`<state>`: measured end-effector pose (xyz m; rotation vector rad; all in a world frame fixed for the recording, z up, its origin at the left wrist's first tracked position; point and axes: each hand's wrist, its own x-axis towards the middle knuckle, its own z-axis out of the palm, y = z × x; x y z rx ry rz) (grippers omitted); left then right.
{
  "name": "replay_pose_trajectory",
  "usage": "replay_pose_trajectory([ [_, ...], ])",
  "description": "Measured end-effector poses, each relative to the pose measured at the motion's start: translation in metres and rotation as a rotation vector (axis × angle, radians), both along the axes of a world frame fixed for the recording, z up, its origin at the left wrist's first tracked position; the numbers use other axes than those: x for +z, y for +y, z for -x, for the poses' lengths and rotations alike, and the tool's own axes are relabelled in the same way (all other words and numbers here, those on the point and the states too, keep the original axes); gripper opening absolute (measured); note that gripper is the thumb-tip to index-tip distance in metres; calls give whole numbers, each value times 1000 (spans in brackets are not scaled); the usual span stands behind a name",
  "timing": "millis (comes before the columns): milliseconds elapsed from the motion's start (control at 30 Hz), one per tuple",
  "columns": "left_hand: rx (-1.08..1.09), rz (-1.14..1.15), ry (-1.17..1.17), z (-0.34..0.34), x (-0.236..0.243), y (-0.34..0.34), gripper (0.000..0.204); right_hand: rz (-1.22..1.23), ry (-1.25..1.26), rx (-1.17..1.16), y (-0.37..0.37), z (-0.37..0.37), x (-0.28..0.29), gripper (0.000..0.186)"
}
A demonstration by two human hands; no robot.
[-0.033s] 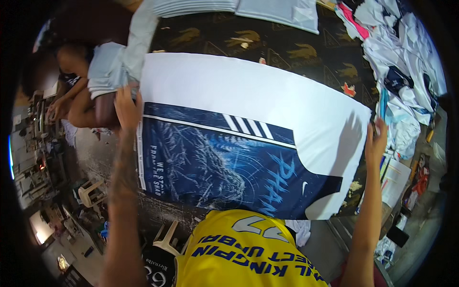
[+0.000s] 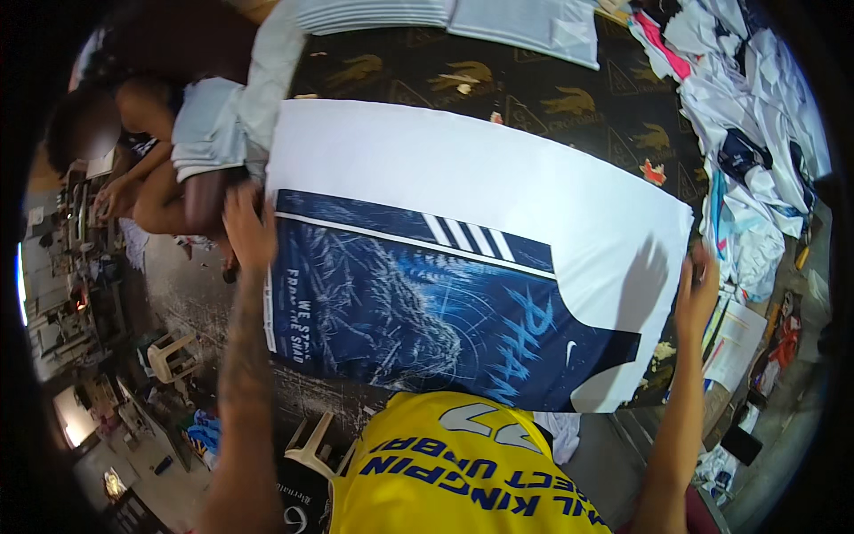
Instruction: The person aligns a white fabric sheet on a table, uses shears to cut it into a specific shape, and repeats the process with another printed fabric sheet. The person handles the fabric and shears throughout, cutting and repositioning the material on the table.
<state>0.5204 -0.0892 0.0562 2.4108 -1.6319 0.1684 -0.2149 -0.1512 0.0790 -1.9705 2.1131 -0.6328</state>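
Note:
A white fabric sheet (image 2: pixel 400 147) lies spread flat before me, with a dark blue jersey panel (image 2: pixel 427 303) printed on its nearer part. The panel carries pale blue artwork, lettering and white slanted stripes. At the sheet's left edge is my left hand (image 2: pixel 251 230), open, its fingers stretched out and slightly apart. My right hand (image 2: pixel 696 289) is beside the right edge, open with the fingers loosely bent; its shadow falls on the white cloth. Neither hand visibly pinches the fabric, though contact with the edges is hard to tell.
Under the sheet is a dark patterned tabletop (image 2: pixel 525 89). Folded pale cloth stacks (image 2: pixel 374 13) lie along its far side. Heaped white cloth (image 2: pixel 756 178) fills the right. At left, a person (image 2: pixel 147 116) sits near folded cloths (image 2: pixel 212 125). A plastic stool (image 2: pixel 173 356) stands on the floor.
Both hands have moved a little toward me along the sheet's side edges. The sheet stays in place on the table; the view has shifted slightly.

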Motion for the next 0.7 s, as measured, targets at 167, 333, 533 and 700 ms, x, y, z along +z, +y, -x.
replay_pose_trajectory([
  [167, -83, 107, 151, 90, -25, 243, 21, -395, 155, 320, 243, -33, 8, 40],
  [333, 729, 15, -329, 20, -73, 323, 38, -349, 165, -149, 359, 26, -35, 33],
  [533, 598, 44, 211, 34, -128, 368, 54, -1247, -660, -459, 435, 38, -146, 24],
  [700, 1384, 382, 1418, 116, -295, 374, 92, -822, -1032, -771, 436, 36, -337, 55],
])
